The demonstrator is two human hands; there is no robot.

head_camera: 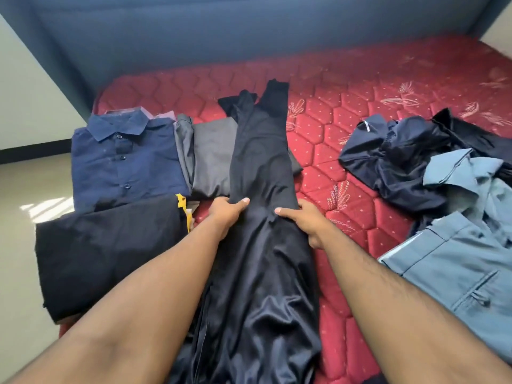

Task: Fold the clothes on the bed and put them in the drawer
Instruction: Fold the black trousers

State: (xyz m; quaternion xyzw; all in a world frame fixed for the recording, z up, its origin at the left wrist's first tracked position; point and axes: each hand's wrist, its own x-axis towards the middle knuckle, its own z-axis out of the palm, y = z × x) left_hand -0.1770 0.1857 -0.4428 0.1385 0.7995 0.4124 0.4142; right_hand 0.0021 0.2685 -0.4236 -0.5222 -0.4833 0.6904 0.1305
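Note:
Dark navy trousers (260, 167) lie lengthwise down the middle of the red mattress (346, 115), legs pointing away from me. My left hand (225, 214) grips their left edge about halfway along. My right hand (307, 221) grips the right edge opposite it, thumb on top of the cloth. To the left lie a folded navy button shirt (124, 162), a folded grey garment (210, 159) partly under the trousers, and a folded black garment (110, 250) with a yellow tag.
Unfolded clothes sit at the right: a crumpled navy garment (393, 162) and light blue trousers (457, 261). A blue padded headboard (249, 37) runs along the far side. The bed's left edge drops to a beige floor (19, 217). No drawer is in view.

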